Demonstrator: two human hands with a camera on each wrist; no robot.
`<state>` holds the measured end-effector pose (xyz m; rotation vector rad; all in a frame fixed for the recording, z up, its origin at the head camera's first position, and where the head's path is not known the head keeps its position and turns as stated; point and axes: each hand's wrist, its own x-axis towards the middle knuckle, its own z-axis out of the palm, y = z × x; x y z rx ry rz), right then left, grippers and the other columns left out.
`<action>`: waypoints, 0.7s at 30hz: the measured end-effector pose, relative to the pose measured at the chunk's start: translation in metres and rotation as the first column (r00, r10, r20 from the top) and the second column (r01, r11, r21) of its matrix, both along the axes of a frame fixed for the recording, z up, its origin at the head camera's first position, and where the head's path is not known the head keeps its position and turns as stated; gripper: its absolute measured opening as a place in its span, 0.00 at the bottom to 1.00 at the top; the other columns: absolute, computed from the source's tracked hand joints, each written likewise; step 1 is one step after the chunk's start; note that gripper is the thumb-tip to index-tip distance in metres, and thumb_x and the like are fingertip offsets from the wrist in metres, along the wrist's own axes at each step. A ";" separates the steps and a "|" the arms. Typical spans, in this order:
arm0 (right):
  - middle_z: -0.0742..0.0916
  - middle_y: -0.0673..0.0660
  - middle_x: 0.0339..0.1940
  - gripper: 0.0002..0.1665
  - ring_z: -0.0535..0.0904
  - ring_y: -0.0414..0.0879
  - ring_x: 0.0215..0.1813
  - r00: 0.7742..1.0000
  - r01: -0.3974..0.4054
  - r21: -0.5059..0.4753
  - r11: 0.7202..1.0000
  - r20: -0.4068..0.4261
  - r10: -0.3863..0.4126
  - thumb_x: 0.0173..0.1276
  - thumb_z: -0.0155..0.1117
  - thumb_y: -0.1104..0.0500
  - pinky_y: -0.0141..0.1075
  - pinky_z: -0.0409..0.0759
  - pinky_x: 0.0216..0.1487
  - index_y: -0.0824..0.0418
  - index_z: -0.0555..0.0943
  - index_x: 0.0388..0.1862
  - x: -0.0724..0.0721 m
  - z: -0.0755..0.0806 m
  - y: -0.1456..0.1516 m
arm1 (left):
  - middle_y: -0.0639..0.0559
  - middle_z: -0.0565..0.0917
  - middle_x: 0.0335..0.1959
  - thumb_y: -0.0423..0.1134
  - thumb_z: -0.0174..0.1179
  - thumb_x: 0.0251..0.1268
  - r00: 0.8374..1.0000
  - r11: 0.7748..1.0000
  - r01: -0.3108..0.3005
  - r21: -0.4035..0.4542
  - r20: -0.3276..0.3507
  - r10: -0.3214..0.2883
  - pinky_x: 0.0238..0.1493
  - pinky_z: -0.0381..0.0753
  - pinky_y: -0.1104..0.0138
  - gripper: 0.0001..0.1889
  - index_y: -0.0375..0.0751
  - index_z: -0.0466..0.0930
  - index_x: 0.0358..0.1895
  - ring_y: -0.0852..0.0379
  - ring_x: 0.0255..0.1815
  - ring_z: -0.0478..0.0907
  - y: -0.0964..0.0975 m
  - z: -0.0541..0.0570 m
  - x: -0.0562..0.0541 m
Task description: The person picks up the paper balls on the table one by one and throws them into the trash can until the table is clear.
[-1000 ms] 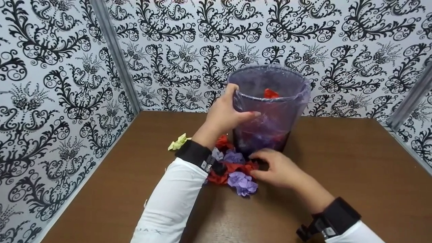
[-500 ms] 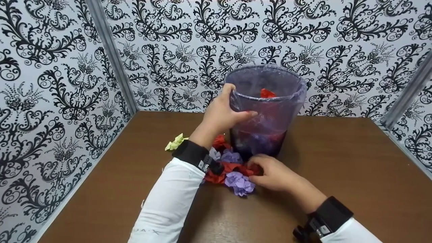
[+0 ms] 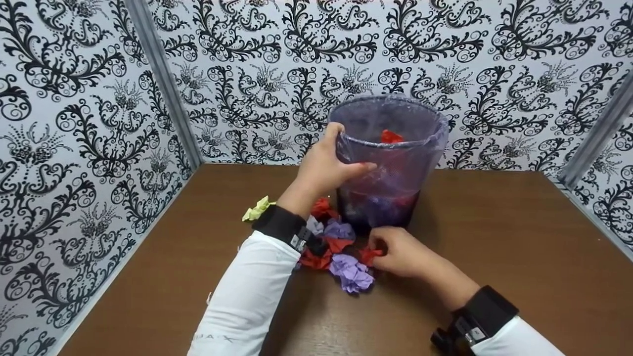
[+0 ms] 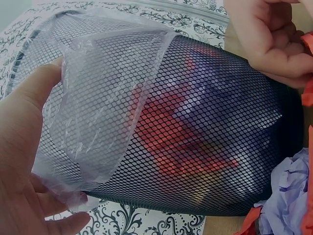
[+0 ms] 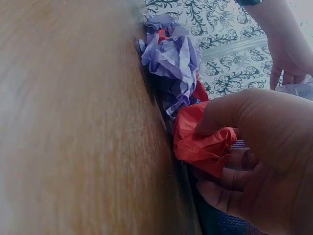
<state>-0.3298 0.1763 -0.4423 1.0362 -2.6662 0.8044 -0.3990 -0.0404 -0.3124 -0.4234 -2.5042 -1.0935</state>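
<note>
A dark mesh waste bin [image 3: 395,173] with a clear plastic liner [image 4: 102,117] folded over its rim stands on the table, crumpled paper showing through the mesh. My left hand [image 3: 321,165] grips it at the upper left, thumb across the liner in front. Beside the bin's foot, my right hand [image 3: 405,253] pinches a crumpled red paper [image 5: 200,142] between thumb and fingers, low over the table. A purple crumpled paper [image 3: 352,273] lies just left of that hand. More red paper [image 3: 316,259] and a darker purple paper [image 3: 339,229] sit behind it, partly covered by my left wrist camera.
A yellow-green crumpled paper [image 3: 257,208] lies apart, left of my left wrist. Red paper [image 3: 391,136] shows inside the bin's mouth. Patterned wall panels [image 3: 277,99] enclose the brown table [image 3: 504,237] at the back and sides.
My right hand's fingers have come together on the red paper and drawn it a little away from the others. The purple paper in front has shifted slightly. My left hand keeps its grip.
</note>
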 end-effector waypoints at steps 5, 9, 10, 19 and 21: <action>0.80 0.45 0.27 0.12 0.74 0.39 0.32 1.000 -0.003 -0.031 1.000 -0.002 0.003 0.49 0.74 0.61 0.30 0.74 0.35 0.53 0.78 0.29 0.002 0.008 0.002 | 0.58 0.83 0.38 0.73 0.79 0.33 1.000 1.000 -0.003 0.003 0.003 0.003 0.42 0.84 0.61 0.48 0.65 0.63 0.59 0.56 0.40 0.82 -0.001 0.001 0.000; 0.80 0.45 0.27 0.12 0.74 0.39 0.33 1.000 0.003 -0.068 0.998 -0.002 -0.003 0.48 0.73 0.63 0.29 0.75 0.35 0.53 0.79 0.29 0.006 0.020 0.005 | 0.58 0.83 0.38 0.72 0.79 0.33 1.000 1.000 -0.003 0.004 0.007 0.003 0.42 0.84 0.61 0.48 0.64 0.63 0.60 0.56 0.40 0.82 -0.002 0.002 0.000; 0.80 0.45 0.26 0.12 0.74 0.39 0.32 1.000 0.009 -0.074 0.997 -0.004 -0.009 0.48 0.72 0.63 0.29 0.74 0.35 0.53 0.78 0.29 0.008 0.024 0.007 | 0.58 0.83 0.39 0.72 0.79 0.33 1.000 1.000 -0.003 0.005 0.008 0.003 0.42 0.84 0.61 0.48 0.64 0.63 0.60 0.56 0.40 0.82 -0.002 0.002 0.000; 0.89 0.46 0.31 0.14 0.85 0.38 0.32 0.993 0.048 -0.199 0.979 0.118 -0.025 0.53 0.68 0.71 0.33 0.86 0.33 0.54 0.79 0.32 0.027 0.069 0.029 | 0.60 0.81 0.45 0.71 0.80 0.33 0.999 1.000 0.003 0.005 0.035 -0.003 0.47 0.85 0.60 0.48 0.64 0.64 0.60 0.57 0.43 0.82 0.000 0.002 0.001; 0.90 0.47 0.32 0.14 0.86 0.38 0.32 0.995 0.054 -0.222 0.974 0.094 -0.034 0.53 0.68 0.72 0.33 0.87 0.34 0.54 0.79 0.33 0.032 0.080 0.034 | 0.60 0.81 0.46 0.71 0.80 0.33 0.999 1.000 0.007 0.007 0.034 -0.007 0.47 0.85 0.60 0.49 0.64 0.64 0.61 0.58 0.44 0.82 0.000 0.002 0.001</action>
